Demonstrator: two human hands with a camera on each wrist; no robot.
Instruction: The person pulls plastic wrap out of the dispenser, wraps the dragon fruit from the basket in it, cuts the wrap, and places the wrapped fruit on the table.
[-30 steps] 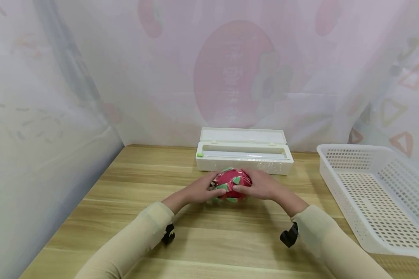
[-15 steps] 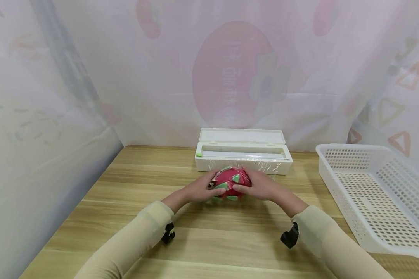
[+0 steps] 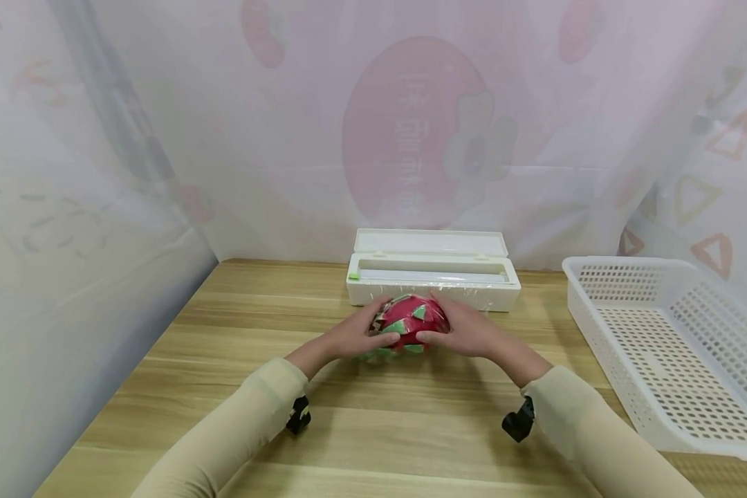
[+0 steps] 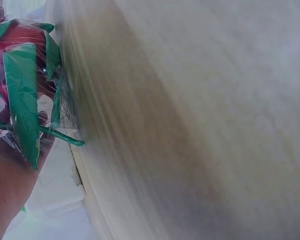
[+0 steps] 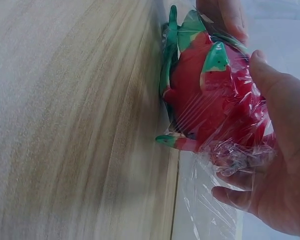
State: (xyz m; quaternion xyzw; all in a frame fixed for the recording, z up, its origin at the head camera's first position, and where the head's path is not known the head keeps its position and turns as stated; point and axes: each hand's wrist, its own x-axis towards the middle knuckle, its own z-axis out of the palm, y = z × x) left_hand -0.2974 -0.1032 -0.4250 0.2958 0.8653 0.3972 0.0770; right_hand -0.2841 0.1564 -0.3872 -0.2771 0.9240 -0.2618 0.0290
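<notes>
A red dragon fruit (image 3: 418,322) with green scales is wrapped in clear cling film, low over the table in front of a white cling film box. My left hand (image 3: 352,336) grips its left end, and my right hand (image 3: 471,330) grips its right end. Both thumbs lie on the near side, while most fingers are hidden behind the fruit. The right wrist view shows crumpled cling film (image 5: 234,157) gathered at the fruit's end by my right fingers, with more film trailing toward the box. In the left wrist view, film also covers the green scales (image 4: 22,95).
The cling film box (image 3: 436,296) stands at the back with its lid raised, a roll inside and a small green piece at its left. A white perforated basket (image 3: 604,360) sits at the right. Printed curtains enclose the wooden table (image 3: 386,443) at the back and sides.
The dragon fruit has turned slightly between my hands and shifted a little left and away from me. My left fingers have moved slightly up its side. Box and basket stay put.
</notes>
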